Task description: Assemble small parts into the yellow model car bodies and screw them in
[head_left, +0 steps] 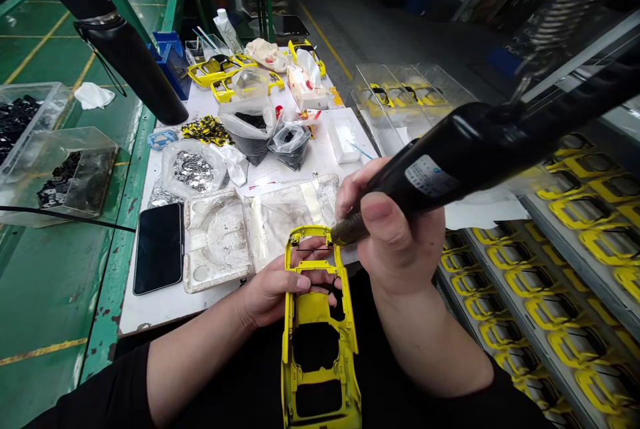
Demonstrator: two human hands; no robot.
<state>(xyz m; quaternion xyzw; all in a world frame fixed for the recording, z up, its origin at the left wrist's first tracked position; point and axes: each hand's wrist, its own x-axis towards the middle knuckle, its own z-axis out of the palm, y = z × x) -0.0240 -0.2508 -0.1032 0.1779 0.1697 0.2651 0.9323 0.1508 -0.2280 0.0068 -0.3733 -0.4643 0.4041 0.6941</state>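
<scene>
Here, a yellow toy car shell [320, 335] braced underside-up over the lap at the table edge [165, 312], left hand [273, 289] pinching its front end so the far corner stays steady. Right hand [395, 235] wrapped tight round a black power screwdriver [465, 155], tip down on that corner, apparently for a screw. Phone [159, 247] and foam tray [216, 239] parked just beside, out of the way.
</scene>
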